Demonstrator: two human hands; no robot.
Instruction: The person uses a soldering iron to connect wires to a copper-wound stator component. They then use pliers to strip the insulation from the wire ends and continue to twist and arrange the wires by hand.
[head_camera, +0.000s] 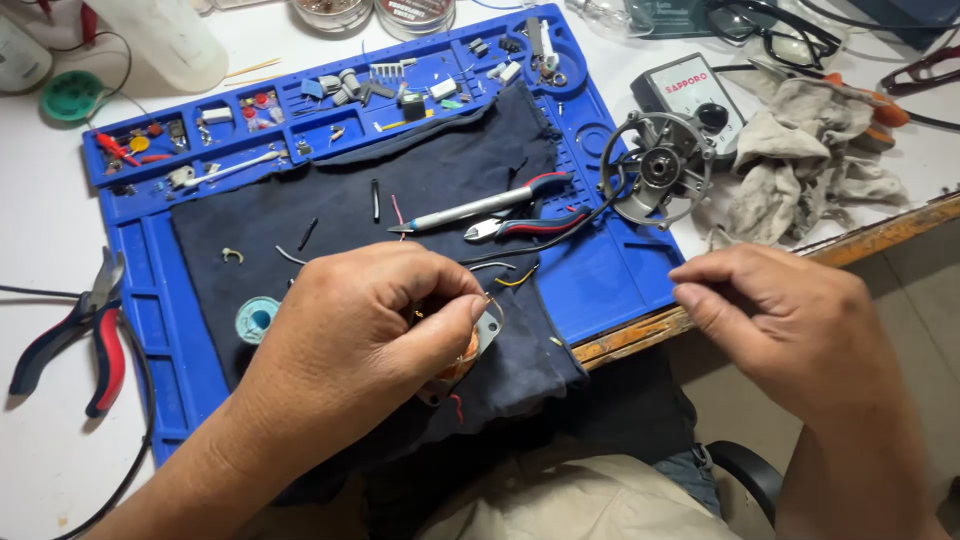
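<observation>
We see our left hand (370, 320) curled knuckles-up, thumb pressed against the bent forefinger in a tight pinch, forearm running in from the lower left. Our right hand (780, 320) hovers apart to the right, fingers drawn together, thumb meeting fingertips, wrist angled inward.

You have one blue work mat (620, 285), one dark cloth (440, 190), two red-handled pliers (75, 335) (525, 225), one solder spool (257, 319) and one round metal housing (658, 170) before you.
</observation>
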